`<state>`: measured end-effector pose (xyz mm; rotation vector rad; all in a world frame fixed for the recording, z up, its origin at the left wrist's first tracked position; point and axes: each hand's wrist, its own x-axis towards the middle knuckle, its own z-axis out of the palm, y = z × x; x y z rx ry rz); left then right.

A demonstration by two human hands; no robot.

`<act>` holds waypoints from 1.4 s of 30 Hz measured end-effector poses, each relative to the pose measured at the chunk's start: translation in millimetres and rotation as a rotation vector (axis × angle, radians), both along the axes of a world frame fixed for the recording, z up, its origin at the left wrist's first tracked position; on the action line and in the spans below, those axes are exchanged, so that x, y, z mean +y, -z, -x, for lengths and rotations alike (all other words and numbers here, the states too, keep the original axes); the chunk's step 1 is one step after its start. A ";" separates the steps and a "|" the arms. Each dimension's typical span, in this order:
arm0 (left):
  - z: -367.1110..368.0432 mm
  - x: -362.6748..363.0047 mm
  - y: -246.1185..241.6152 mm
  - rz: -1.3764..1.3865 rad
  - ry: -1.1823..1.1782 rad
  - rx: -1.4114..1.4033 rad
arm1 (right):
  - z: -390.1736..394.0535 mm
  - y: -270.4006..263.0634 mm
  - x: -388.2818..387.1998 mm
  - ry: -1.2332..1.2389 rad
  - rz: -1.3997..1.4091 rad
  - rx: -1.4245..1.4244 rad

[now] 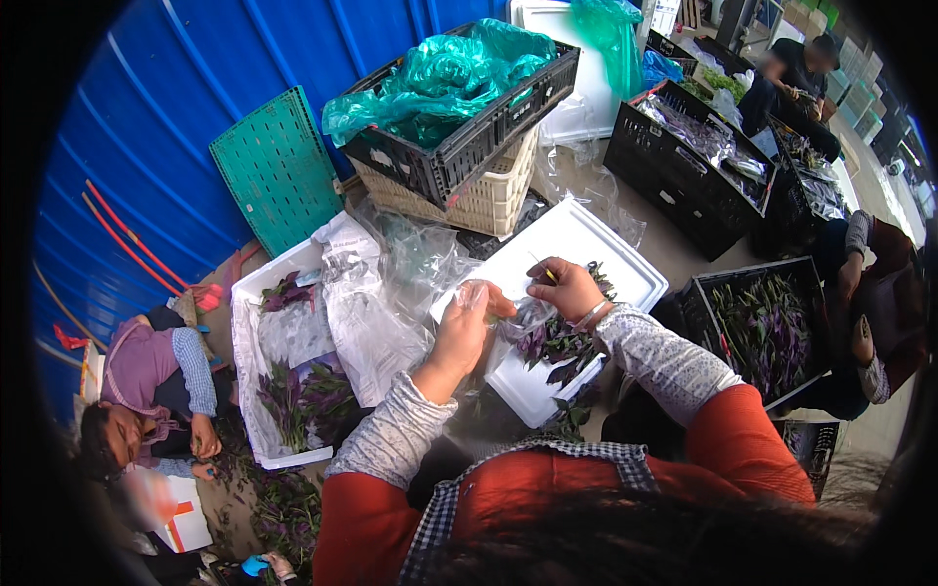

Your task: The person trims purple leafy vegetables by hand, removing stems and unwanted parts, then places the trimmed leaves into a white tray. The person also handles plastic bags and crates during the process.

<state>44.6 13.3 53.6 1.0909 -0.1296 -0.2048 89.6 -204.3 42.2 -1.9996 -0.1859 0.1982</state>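
My left hand (463, 322) pinches a transparent plastic bag (478, 291) in front of my chest. A thin item with a yellow part (551, 277) sticks out from the fingers of my right hand (570, 291); too little of it shows to name it. Below the hands, bunches of purple-green leafy stems (546, 344) lie on a white foam box lid (524, 392). Another white foam lid (568, 227) is just beyond the right hand. To my left stands a white foam box (245, 359) lined with printed paper (352, 293), with leafy bunches (304, 403) inside.
Ahead, a black crate (506, 124) with green plastic film (454, 73) rests on a cream crate (506, 190). Black crates (681, 183) stand at right, one holding leafy stems (766, 322). Co-workers sit left (146, 366), right (890, 300) and far right (795, 80). Loose stems (286, 513) cover the left floor.
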 end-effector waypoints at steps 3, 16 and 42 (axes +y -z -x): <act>-0.7 11.6 -5.9 0.035 -0.044 -0.059 | -1.8 -5.9 -1.6 0.002 0.128 -0.050; -6.0 35.4 -20.1 0.167 -0.112 -0.053 | -17.0 45.2 -44.6 -0.227 0.925 -0.109; -53.2 -87.6 149.9 -1.249 0.775 0.265 | 20.2 86.3 -95.9 -0.937 0.474 0.131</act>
